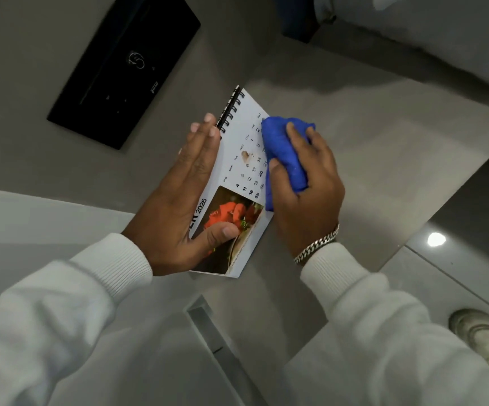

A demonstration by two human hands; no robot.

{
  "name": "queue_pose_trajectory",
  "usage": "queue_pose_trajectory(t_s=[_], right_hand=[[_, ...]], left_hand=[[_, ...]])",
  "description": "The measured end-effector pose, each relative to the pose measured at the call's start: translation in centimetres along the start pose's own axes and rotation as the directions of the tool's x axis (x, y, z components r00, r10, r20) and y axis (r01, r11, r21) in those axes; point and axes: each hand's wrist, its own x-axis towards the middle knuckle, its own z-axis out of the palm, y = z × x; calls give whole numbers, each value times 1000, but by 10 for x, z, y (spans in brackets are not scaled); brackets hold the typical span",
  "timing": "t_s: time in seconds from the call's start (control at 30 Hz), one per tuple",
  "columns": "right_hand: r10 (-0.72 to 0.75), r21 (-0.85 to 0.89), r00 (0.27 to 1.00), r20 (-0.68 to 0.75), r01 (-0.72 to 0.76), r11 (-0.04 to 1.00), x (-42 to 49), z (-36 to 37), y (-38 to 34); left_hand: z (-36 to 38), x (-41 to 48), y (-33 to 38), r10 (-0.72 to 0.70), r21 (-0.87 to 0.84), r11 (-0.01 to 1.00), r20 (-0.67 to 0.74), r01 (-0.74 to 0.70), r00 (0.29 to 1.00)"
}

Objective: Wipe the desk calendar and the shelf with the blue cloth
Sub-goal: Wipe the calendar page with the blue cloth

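The spiral-bound desk calendar rests on the grey shelf, its page showing a date grid, a red flower picture and "2026". A small brownish spot sits on the page near the middle of the grid. My left hand holds the calendar's left side, fingers flat along its edge and thumb pressed on the flower picture. My right hand grips the bunched blue cloth and presses it on the page's right edge, covering the last date columns.
A black flat device lies on the shelf to the upper left. A glossy dark surface with a light reflection is at the right. A pale shoe shows at the lower right, beyond the shelf's edge.
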Motion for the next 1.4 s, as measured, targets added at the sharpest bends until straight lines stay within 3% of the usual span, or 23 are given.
queue_pose_trajectory(t_s=[0.2, 0.3, 0.43, 0.63, 0.93, 1.03, 1.23, 1.3, 1.4], right_hand=[[-89, -14, 954, 285, 97, 995, -69, -2, 14], [-96, 10, 931, 351, 99, 995, -91, -4, 16], [-144, -7, 947, 287, 153, 988, -58, -4, 11], [-102, -13, 994, 31, 103, 995, 8, 3, -9], [-120, -27, 921, 371, 140, 990, -81, -9, 15], [-138, -27, 936, 323, 155, 988, -65, -8, 10], [-163, -47, 983, 85, 167, 985, 5, 5, -13], [-177, -59, 979, 105, 183, 981, 3, 5, -12], [-194, -93, 948, 252, 224, 970, -29, -1, 1]], left_hand=[[1, 0, -2, 13, 1, 1000, -2, -13, 1000], [1, 0, -1, 26, -16, 1000, 5, -26, 1000], [1, 0, -1, 19, 5, 1000, -2, -19, 1000], [0, 0, 0, 8, 32, 999, 7, -9, 1000], [-1, 1, 2, 25, 106, 994, 16, -26, 1000], [-1, 1, 3, 16, 110, 994, 20, -18, 1000], [-2, 1, 5, 3, 137, 991, 24, -6, 1000], [-2, 1, 5, -3, 144, 990, 23, -1, 1000], [-2, 1, 5, -7, 164, 986, 20, 3, 1000]])
